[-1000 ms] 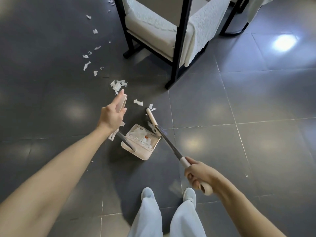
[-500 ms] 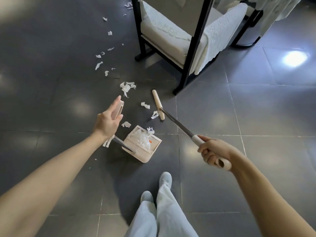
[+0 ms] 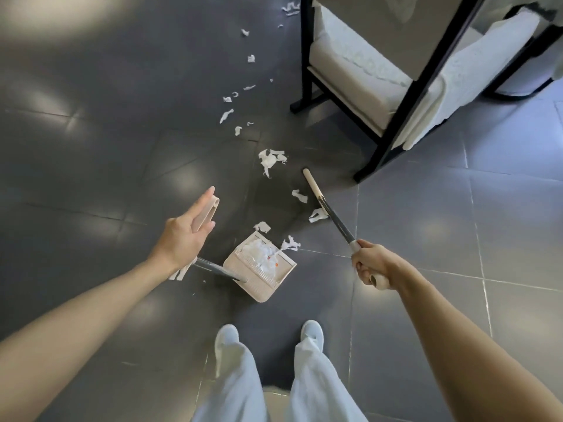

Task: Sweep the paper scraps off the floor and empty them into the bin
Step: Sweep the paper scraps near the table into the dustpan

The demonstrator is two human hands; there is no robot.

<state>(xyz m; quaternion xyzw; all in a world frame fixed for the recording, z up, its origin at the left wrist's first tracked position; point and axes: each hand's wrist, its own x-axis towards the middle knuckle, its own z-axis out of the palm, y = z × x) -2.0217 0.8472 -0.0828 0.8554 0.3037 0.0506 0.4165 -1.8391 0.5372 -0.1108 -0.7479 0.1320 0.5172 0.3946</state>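
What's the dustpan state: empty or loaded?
Loaded: a heap of white paper scraps lies inside the dustpan, against its comb edge.

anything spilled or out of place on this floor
Yes: torn paper scraps lie strewn over the dark floor, trailing from the dustpan and broom up past the chair. One scrap sits at the dustpan's lip, not fully in. Nothing looks damaged.

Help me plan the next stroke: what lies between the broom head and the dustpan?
In the head view, a few loose paper scraps lie on the tile: two beside the broom head, one midway, one at the dustpan lip.
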